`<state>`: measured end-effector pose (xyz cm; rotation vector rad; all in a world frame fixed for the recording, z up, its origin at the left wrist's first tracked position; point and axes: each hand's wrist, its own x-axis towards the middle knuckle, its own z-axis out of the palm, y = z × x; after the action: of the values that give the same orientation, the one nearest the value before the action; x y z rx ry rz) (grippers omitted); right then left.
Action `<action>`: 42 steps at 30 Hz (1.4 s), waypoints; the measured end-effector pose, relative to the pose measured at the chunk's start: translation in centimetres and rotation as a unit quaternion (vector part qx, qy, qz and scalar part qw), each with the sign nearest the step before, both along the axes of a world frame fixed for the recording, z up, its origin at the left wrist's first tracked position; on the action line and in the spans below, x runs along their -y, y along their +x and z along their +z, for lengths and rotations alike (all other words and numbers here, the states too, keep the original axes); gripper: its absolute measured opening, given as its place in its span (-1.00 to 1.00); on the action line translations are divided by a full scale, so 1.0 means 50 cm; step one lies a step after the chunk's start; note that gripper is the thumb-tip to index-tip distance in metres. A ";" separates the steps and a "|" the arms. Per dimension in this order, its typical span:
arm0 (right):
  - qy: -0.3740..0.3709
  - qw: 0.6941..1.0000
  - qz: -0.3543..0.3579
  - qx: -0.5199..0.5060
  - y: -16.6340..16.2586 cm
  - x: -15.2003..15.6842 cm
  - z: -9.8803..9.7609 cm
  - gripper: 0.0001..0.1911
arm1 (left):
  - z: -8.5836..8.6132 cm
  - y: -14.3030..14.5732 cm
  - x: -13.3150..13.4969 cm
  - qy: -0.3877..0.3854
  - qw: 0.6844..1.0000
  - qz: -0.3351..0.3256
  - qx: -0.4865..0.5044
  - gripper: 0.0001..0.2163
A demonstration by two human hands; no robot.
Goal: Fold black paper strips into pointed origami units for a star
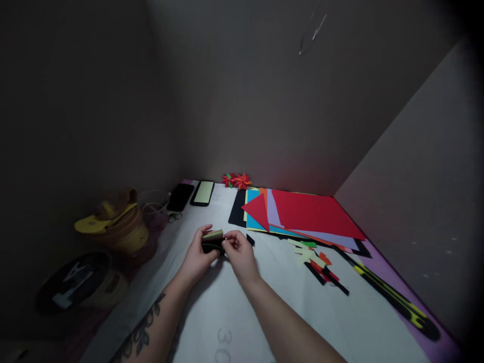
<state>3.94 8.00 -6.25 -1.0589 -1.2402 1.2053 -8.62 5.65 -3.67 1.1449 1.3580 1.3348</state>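
Note:
Close together over the white sheet on the table, both of my hands work on a small folded paper piece [214, 245], black with a pale yellow part on top. My left hand [199, 254] grips it from the left, with the thumb along its near side. At its right end, the fingers of my right hand [241, 254] pinch its edge. My fingers partly hide the folds. A bit of black paper [250, 240] lies just beyond my right hand.
Coloured paper sheets [313, 214] are stacked at the back right. Paper strips [315, 259] and yellow-black scissors [397, 297] lie right. Two folded paper stars [242, 181] and two phones [203, 193] sit behind. A brown-yellow pot [128, 237] and a black-lidded tub [81, 282] stand left.

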 end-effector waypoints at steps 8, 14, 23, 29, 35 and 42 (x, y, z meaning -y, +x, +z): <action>0.108 0.989 -0.001 0.102 0.008 0.007 0.012 -0.85 | -0.010 -0.005 0.000 0.015 1.000 -0.017 0.014 -0.36; 0.125 0.987 -0.005 0.100 0.008 0.011 0.008 -0.84 | -0.012 -0.010 -0.001 0.008 0.999 -0.033 0.027 -0.33; 0.045 0.997 -0.012 -0.058 0.004 0.002 -0.003 -0.95 | -0.017 -0.010 -0.003 0.005 1.000 -0.018 0.002 -0.47; 0.080 0.979 -0.153 -0.106 0.022 -0.014 0.022 -0.87 | -0.041 -0.016 -0.019 -0.003 0.999 0.035 0.032 -0.55; 0.056 0.991 -0.104 -0.060 0.015 -0.016 0.013 -0.92 | -0.034 -0.024 -0.021 -0.014 0.998 0.042 0.052 -0.63; 0.050 0.990 -0.028 0.128 0.014 -0.007 0.001 -0.88 | -0.033 -0.027 -0.013 -0.004 0.998 0.019 0.051 -0.66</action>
<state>4.64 8.36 -6.20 -1.1914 -1.4419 0.9765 -9.95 6.31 -5.32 1.0357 1.3147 1.3953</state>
